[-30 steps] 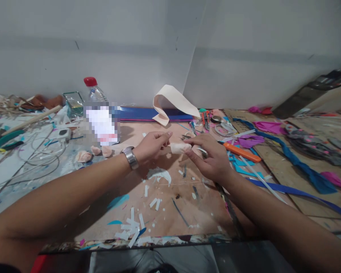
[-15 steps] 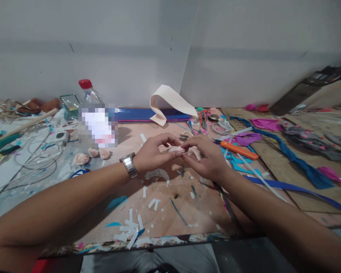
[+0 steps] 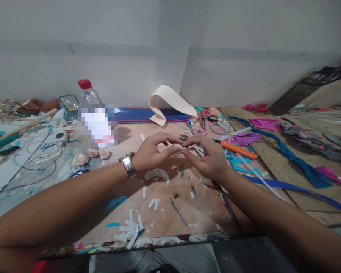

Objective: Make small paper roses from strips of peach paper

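Note:
Above the middle of the worktable, my left hand (image 3: pixel 156 153) and my right hand (image 3: pixel 207 156) meet fingertip to fingertip. Both are pinched shut on a small pale piece (image 3: pixel 182 148) that the fingers mostly cover; its kind is too small to make out. A metal watch (image 3: pixel 128 164) circles my left wrist. Just behind the fingertips lie small scissors (image 3: pixel 184 137), partly hidden. To the left on the table rest several pale peach pieces, one rolled like a rose (image 3: pixel 81 159). A cream strip (image 3: pixel 173 96) stands curled behind my hands.
An orange-handled cutter (image 3: pixel 238 149) lies right of my right hand, among blue and purple scraps. White paper strips (image 3: pixel 130 225) litter the front edge. A red-capped bottle (image 3: pixel 88 91) and a blurred-out bright phone-like shape (image 3: pixel 98 127) stand at left, near a cable and charger (image 3: pixel 61 138).
My fingertips have shifted slightly against each other, and less of the pale piece shows between them. The table's things stay where they were.

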Demonstrator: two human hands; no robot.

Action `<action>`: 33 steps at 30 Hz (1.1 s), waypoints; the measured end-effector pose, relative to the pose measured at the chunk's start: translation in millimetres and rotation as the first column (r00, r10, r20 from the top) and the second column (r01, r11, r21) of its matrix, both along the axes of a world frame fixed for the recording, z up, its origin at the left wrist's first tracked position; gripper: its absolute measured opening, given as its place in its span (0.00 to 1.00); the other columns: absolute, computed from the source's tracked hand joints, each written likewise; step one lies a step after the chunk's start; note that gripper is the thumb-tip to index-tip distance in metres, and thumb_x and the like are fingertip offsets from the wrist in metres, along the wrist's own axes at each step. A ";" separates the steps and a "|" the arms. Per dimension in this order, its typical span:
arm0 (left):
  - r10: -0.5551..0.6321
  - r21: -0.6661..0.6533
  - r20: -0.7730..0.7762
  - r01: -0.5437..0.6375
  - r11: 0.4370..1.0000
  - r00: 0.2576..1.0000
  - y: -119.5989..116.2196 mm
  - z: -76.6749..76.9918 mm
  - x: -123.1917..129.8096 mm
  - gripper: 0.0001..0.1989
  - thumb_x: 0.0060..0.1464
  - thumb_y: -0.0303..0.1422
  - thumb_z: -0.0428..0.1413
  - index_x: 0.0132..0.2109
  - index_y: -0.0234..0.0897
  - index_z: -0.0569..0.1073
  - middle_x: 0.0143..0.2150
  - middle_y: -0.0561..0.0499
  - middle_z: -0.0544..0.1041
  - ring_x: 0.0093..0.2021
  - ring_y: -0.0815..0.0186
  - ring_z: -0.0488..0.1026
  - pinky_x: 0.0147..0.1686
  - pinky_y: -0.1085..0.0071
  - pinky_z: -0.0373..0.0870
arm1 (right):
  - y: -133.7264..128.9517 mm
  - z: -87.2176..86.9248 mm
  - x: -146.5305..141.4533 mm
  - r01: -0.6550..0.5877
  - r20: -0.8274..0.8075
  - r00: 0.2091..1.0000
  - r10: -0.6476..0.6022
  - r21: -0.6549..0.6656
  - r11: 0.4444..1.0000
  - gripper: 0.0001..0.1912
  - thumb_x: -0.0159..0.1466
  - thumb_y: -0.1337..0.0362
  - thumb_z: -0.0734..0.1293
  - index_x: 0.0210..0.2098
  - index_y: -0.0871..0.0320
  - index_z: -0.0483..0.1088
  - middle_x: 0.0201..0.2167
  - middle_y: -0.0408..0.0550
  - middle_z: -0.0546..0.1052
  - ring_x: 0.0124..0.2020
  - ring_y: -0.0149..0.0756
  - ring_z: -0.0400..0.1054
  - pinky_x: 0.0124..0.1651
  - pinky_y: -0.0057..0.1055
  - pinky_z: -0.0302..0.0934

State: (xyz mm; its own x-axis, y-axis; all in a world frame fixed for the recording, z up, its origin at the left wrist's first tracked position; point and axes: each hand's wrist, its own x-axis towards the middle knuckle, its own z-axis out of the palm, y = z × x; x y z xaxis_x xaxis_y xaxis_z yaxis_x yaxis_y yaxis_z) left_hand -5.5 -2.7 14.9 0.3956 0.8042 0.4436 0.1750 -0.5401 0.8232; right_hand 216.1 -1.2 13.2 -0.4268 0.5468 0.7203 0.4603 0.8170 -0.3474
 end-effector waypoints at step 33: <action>-0.057 -0.027 0.042 0.059 0.998 0.997 7.1 -7.7 1.6 0.13 0.66 0.40 0.57 0.49 0.37 0.79 0.50 0.44 0.82 0.49 0.62 0.78 0.49 0.67 0.72 | 3.6 0.8 -0.1 -0.010 -0.021 1.000 0.009 -0.022 1.000 0.04 0.68 0.61 0.73 0.37 0.54 0.77 0.34 0.47 0.82 0.36 0.40 0.77 0.43 0.38 0.67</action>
